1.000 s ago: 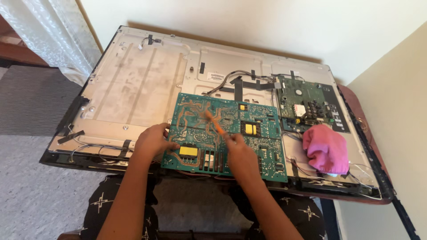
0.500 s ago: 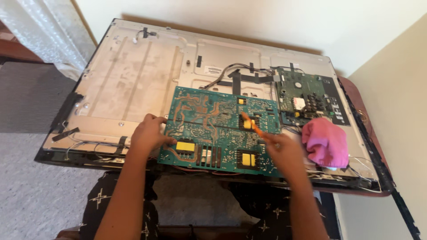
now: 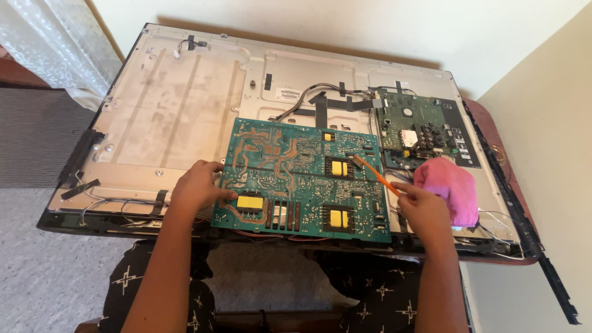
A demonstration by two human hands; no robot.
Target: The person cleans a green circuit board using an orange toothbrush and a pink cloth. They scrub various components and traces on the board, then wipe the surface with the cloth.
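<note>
A large green circuit board (image 3: 290,166) lies solder side up on the metal back panel of an opened flat television (image 3: 179,105). My left hand (image 3: 196,188) rests on the board's left edge, fingers pressing it down. My right hand (image 3: 422,209) holds a thin orange-handled brush (image 3: 376,176) whose tip touches the board's right part near a yellow patch. A crumpled pink cloth (image 3: 449,188) lies just right of my right hand.
A smaller green circuit board (image 3: 419,129) with black cables sits at the panel's upper right. The television rests on a dark red table (image 3: 487,259) in a corner of cream walls. A white curtain (image 3: 43,43) hangs at left. My patterned dark trousers show below.
My right hand has moved from the board's middle to its right edge, taking the brush rightward. The left hand stays on the board's left edge.
</note>
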